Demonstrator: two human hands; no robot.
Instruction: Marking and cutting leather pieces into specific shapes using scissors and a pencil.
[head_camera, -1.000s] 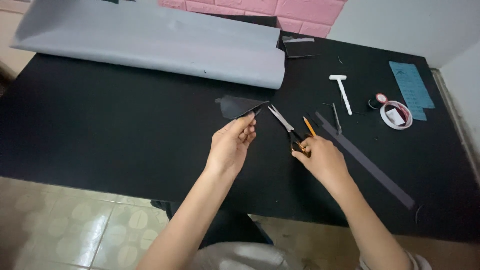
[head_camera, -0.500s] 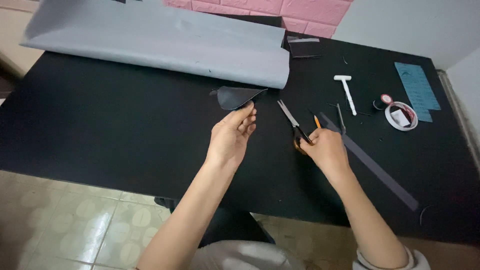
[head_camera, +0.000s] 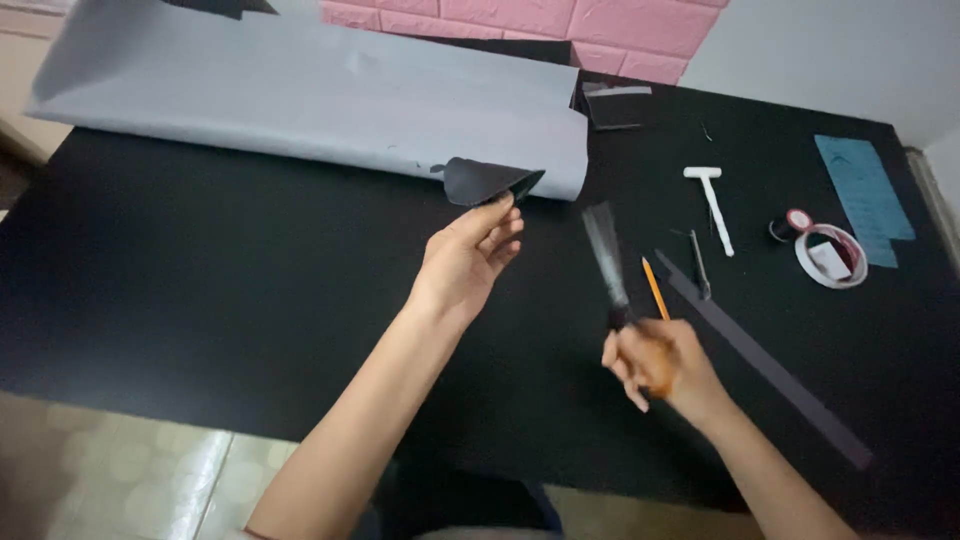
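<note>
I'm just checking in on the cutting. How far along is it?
Done: a small dark piece is cut free, held up in the left hand. In hand: the right hand grips the scissors, blurred, blades pointing away, not on any material. Left: the big grey sheet lies mostly whole, and the long dark strip lies untouched on the table.

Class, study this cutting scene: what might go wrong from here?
1. The scissors look motion-blurred in the right hand, blades pointing away; they might nick the left hand.
2. The small dark piece is held only by fingertips and may slip.
3. The pencil lies close by and might get knocked.
</note>
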